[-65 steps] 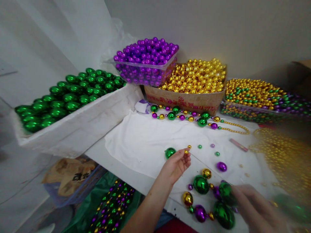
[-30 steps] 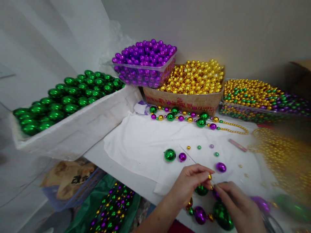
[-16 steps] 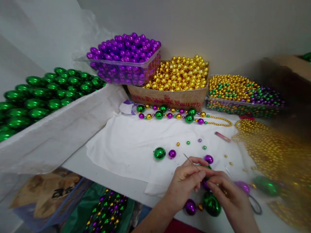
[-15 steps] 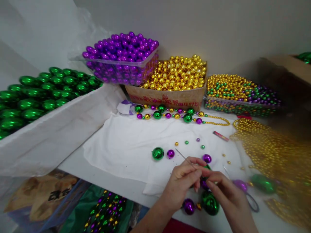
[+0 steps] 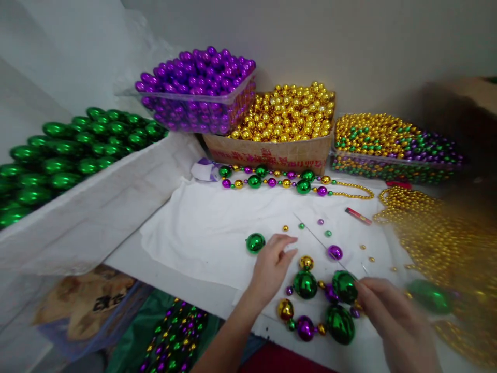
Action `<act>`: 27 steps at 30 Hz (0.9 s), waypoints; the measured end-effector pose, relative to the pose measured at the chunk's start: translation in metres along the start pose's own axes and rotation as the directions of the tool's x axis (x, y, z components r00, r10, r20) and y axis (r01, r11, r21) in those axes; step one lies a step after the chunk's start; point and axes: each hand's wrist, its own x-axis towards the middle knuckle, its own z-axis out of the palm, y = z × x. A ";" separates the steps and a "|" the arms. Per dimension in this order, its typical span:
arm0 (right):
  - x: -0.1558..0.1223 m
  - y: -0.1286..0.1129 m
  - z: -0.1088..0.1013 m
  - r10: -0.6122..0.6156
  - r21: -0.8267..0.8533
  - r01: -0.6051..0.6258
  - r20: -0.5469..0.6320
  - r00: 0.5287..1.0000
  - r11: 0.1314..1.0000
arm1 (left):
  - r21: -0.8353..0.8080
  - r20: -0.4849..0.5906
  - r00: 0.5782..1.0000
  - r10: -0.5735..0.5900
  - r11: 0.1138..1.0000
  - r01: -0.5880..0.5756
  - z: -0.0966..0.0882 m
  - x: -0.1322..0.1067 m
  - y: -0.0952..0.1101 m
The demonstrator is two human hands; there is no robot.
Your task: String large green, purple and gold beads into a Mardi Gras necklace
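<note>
In the head view, my left hand (image 5: 273,265) reaches over the white cloth with thumb and fingers apart, just right of a loose green ball bead (image 5: 256,243). My right hand (image 5: 392,313) is closed in a pinch at the lower end of a long thin needle (image 5: 320,240), which points up and left. A large green bead (image 5: 345,286) sits against its fingertips. Below lies a strand of large beads, with a green bead (image 5: 340,324), a purple bead (image 5: 305,328) and a gold bead (image 5: 285,309). A loose purple bead (image 5: 334,253) shows behind the needle.
Small loose beads (image 5: 328,233) dot the cloth (image 5: 194,228). A finished-looking bead necklace (image 5: 287,183) lies behind. Along the back stand a purple-bead tub (image 5: 194,97), a gold-bead box (image 5: 272,153) and a mixed-bead tub (image 5: 388,163). Gold chains (image 5: 438,233) are heaped right; a green-bead box (image 5: 116,199) stands left.
My hands have separated. The left let go of the needle and moved left, hiding where a purple bead lay. The right moved slightly right with the needle; more of the strand shows.
</note>
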 end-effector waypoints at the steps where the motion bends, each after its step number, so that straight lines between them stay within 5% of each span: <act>1: 0.003 0.001 -0.004 0.000 0.009 0.000 -0.018 1.000 1.000 | 0.186 -0.081 0.997 0.013 0.983 0.003 -0.005 0.006 -0.006; 3: 0.008 0.002 -0.009 0.000 0.015 0.000 -0.019 1.000 1.000 | 0.423 -0.139 0.990 -0.027 0.902 0.084 -0.010 0.016 -0.017; 5: 0.011 0.002 -0.010 -0.019 -0.011 0.019 0.023 1.000 1.000 | 0.470 -0.130 0.986 -0.109 0.869 0.158 -0.007 0.022 -0.027; 10: 0.006 -0.001 -0.008 -0.029 -0.038 0.030 0.016 0.999 0.999 | 0.059 -0.186 0.982 -0.040 0.997 0.052 0.004 0.019 -0.039; 12: 0.004 -0.001 -0.010 -0.015 -0.053 0.015 0.004 1.000 0.998 | -0.197 -0.157 0.980 -0.122 0.976 0.090 0.004 0.014 -0.038; 18: 0.005 -0.001 -0.012 0.018 -0.075 -0.019 -0.008 1.000 0.997 | -0.736 0.118 0.939 -0.324 0.607 0.302 -0.008 0.000 -0.030; 22: 0.003 -0.003 -0.005 0.016 -0.077 -0.013 0.042 0.999 0.997 | -0.819 0.254 0.916 -0.311 0.435 0.375 -0.011 -0.004 -0.029; 27: 0.001 -0.005 -0.005 0.013 -0.078 -0.011 0.027 1.000 0.997 | -0.718 0.290 0.896 -0.337 0.543 0.436 -0.004 -0.009 -0.033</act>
